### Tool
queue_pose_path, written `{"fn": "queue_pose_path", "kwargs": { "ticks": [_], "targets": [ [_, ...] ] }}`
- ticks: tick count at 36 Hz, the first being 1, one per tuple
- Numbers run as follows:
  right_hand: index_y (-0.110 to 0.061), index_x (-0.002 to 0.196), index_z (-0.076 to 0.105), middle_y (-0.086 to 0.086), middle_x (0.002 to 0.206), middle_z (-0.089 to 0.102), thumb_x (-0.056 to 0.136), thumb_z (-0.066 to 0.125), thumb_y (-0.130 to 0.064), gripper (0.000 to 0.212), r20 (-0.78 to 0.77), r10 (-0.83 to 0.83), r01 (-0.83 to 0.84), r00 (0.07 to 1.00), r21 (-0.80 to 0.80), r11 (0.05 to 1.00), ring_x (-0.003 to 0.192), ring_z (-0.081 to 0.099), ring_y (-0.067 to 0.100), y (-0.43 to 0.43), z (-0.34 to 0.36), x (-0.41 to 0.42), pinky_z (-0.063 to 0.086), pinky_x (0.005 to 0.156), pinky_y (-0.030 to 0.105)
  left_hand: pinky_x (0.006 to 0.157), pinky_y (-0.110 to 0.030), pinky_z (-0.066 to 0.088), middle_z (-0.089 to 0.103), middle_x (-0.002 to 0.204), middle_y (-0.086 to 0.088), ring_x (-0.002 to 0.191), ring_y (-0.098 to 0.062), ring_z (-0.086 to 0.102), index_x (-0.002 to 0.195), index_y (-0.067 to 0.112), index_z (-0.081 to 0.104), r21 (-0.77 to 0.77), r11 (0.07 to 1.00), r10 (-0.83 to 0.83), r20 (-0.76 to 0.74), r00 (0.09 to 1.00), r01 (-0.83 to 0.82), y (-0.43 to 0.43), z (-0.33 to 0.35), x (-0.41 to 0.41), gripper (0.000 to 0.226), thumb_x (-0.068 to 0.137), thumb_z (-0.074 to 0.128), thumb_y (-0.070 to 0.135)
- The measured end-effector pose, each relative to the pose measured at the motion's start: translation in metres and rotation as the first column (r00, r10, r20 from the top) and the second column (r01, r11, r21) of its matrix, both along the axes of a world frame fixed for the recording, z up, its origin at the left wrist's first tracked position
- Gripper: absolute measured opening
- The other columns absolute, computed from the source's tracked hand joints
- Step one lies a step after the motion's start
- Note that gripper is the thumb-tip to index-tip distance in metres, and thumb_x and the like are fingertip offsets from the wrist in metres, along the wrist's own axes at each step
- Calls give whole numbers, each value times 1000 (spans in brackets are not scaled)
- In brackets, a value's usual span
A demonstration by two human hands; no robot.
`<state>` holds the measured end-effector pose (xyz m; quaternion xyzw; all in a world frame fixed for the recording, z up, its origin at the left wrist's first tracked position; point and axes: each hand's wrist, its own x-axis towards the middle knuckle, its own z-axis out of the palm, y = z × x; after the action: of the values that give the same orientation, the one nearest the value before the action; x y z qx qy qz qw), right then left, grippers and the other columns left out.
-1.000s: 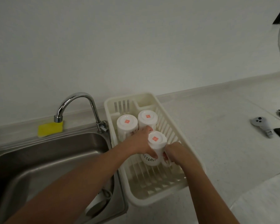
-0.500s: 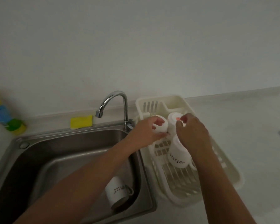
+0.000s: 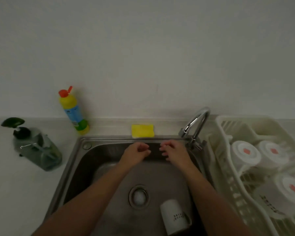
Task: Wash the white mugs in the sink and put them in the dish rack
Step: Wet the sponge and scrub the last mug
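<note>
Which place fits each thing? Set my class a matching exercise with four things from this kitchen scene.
Things:
1 yellow sponge
2 pump bottle
3 red-stickered mugs
4 plain mug

Places:
a on its side in the sink
b upside down in the dish rack
c on the ledge behind the sink
d on the counter left of the sink

Pairs: 1-c; 2-d; 3-b; 4-a

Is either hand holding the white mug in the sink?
No, the left hand and right hand hover empty while the white mug lies beside the drain.
</note>
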<state>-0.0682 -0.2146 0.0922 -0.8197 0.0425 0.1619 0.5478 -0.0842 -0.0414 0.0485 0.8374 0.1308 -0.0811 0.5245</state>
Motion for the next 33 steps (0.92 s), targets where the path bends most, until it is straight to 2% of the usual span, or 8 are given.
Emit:
{"fn": "queue_pose_path", "kwargs": {
  "ticks": [3, 8, 12, 16, 20, 25, 29, 33],
  "targets": [
    [-18, 87, 61, 6, 92, 67, 96, 49, -8, 18, -108, -84, 93, 991, 83, 992, 71, 58, 13, 27, -15, 28, 46, 59, 26, 91, -37, 53, 70, 108, -3, 101, -21, 66, 112, 18, 67, -52, 991, 120, -35, 992, -122, 22, -8, 21, 24, 89, 72, 20],
    [-14, 117, 61, 8, 113, 63, 98, 50, -17, 23, -156, -189, 199, 969, 49, 979, 104, 59, 23, 55, -46, 70, 50, 97, 45, 101, -48, 49, 62, 126, -7, 115, -27, 59, 133, 15, 53, -104, 962, 244, -101, 964, -254, 45, -20, 57, 45, 91, 68, 21],
    [-13, 127, 54, 6, 117, 57, 99, 50, -17, 29, -249, -264, 288, 932, 66, 955, 108, 55, 25, 69, -66, 95, 49, 99, 44, 104, -50, 47, 57, 135, -10, 121, -30, 55, 143, 14, 46, -122, 943, 291, -158, 944, -311, 54, -36, 80, 52, 93, 62, 19],
    [-11, 122, 54, 10, 109, 58, 98, 56, -21, 27, -329, -321, 381, 888, 133, 915, 99, 57, 27, 78, -80, 110, 52, 94, 41, 102, -48, 49, 60, 130, -11, 118, -30, 57, 135, 14, 53, -186, 909, 338, -196, 920, -374, 55, -43, 91, 41, 94, 58, 16],
    [-9, 114, 55, 15, 111, 58, 91, 66, -14, 26, -393, -352, 464, 849, 237, 854, 94, 57, 26, 85, -83, 117, 51, 80, 35, 81, -38, 53, 65, 116, -17, 98, -27, 62, 128, 11, 59, -340, 838, 355, -255, 899, -427, 52, -41, 93, 33, 95, 54, 10],
    [-9, 98, 53, 11, 84, 51, 88, 52, 4, 17, -520, -260, 464, 814, 313, 828, 68, 49, 18, 91, -65, 107, 43, 54, 27, 79, -34, 50, 65, 107, -14, 95, -27, 62, 117, 14, 62, -460, 756, 372, -282, 884, -465, 57, -34, 78, 24, 96, 54, 9],
    [-9, 87, 50, 10, 79, 48, 84, 40, 2, 16, -621, -87, 412, 779, 403, 817, 67, 45, 19, 101, -46, 78, 35, 55, 26, 73, -29, 48, 65, 100, -10, 86, -20, 62, 121, 13, 62, -505, 754, 333, -258, 907, -420, 70, -19, 43, 25, 98, 52, 12],
    [-12, 99, 52, 14, 90, 56, 85, 51, 1, 19, -650, 52, 383, 758, 509, 771, 77, 54, 25, 127, -26, 44, 42, 63, 31, 79, -32, 50, 69, 102, -10, 91, -21, 64, 120, 14, 63, -525, 755, 310, -241, 920, -392, 88, 0, -6, 23, 98, 56, 16]
  ]
}}
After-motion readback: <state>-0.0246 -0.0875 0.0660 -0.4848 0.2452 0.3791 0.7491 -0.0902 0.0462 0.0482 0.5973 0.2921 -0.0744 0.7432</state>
